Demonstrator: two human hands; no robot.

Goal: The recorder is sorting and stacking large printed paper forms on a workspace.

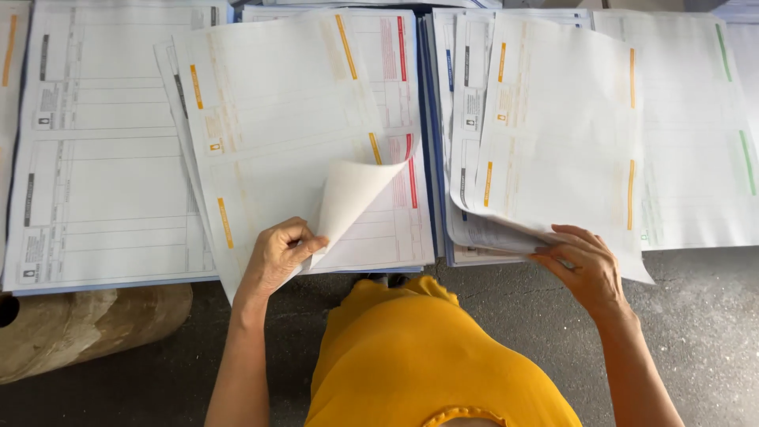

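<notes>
On the floor (pixel 696 332) lie stacks of printed forms. Left hand (pixel 277 255) has its fingers (pixel 304 245) closed on the curled-up corner of an orange-marked sheet (pixel 277 119), atop a red-marked stack (pixel 395 229). Right hand (pixel 585 265), fingers half open, pinches the lifted lower edge of another orange-marked sheet (pixel 561 142) over its stack. Beside the left stack lies a log (pixel 87 324).

Printed forms' (pixel 103 158) text too small — blurred; log (pixel 87 324) cut off left.
</notes>
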